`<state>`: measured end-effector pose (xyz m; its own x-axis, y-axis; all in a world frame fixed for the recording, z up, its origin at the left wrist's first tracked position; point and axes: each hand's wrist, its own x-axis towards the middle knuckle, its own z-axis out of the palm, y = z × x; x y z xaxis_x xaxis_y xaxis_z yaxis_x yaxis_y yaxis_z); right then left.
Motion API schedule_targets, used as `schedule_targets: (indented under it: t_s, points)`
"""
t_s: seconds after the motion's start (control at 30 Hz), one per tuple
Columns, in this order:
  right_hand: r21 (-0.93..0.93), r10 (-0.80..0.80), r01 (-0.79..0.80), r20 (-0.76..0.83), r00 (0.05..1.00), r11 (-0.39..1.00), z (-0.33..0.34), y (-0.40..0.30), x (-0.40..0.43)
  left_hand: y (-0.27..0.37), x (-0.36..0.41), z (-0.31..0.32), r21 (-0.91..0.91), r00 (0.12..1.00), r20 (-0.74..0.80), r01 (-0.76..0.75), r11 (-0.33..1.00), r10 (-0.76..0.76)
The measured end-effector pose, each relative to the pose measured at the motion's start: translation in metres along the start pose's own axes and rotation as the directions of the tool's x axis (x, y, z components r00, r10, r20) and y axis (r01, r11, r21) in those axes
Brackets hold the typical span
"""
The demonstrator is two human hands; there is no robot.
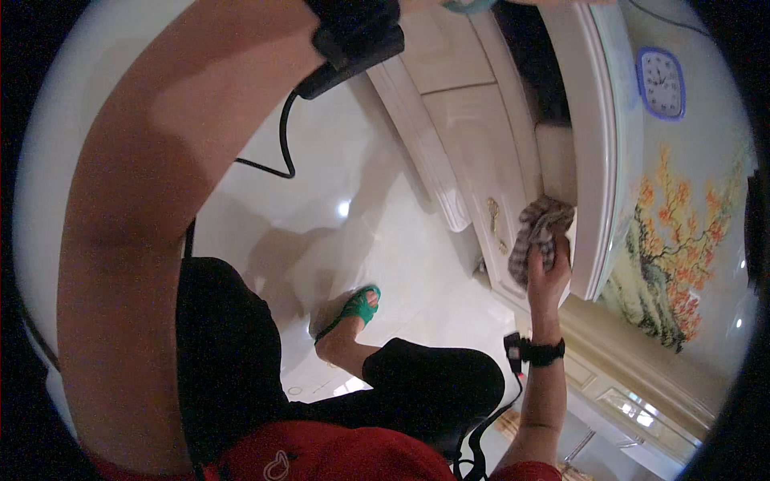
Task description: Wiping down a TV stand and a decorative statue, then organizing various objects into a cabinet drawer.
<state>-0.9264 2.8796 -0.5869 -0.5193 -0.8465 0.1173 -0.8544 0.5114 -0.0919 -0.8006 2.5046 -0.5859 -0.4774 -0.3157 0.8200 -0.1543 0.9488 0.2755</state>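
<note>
My right hand (pixel 550 264) grips a crumpled grey-and-brown checked cloth (pixel 532 240). It holds the cloth at the opening beneath the overhanging top (pixel 595 150) of a white cabinet, beside a door or drawer front (pixel 475 144) with an ornate gold-coloured handle (pixel 494 219). My left arm stretches up the left side of the view. Past its black wrist device, only a strip of skin of my left hand (pixel 418 5) shows at the upper edge. A teal item (pixel 469 6) lies beside that strip, cut off by the frame; whether the hand holds it is unclear.
White cabinet trim (pixel 421 138) juts over the glossy pale floor (pixel 361 240). My foot in a green slipper (pixel 361 303) rests below. Black cables run from both wrist devices. A blue-rimmed clock (pixel 662 83) and a painted floral panel (pixel 668 240) are at the right.
</note>
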Motion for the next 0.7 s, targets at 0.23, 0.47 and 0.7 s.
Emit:
schedule_targets:
  t_s: [0.23,0.47,0.7]
  points:
    - [-0.052,-0.374,0.371,-0.046,0.926,0.927,-0.001,-0.092,0.039,-0.002,-0.023,-0.068,-0.468,0.923,0.042,0.355,0.809,-0.381]
    - [0.264,-0.512,0.454,0.222,0.830,0.851,0.032,-0.174,0.081,0.030,-0.127,-0.043,-0.552,0.527,0.823,0.830,-0.083,-0.211]
    - [-0.071,-0.168,0.165,-0.032,0.985,0.984,0.032,-0.140,0.108,-0.002,-0.139,-0.057,-0.329,0.265,0.909,0.930,-0.162,-0.323]
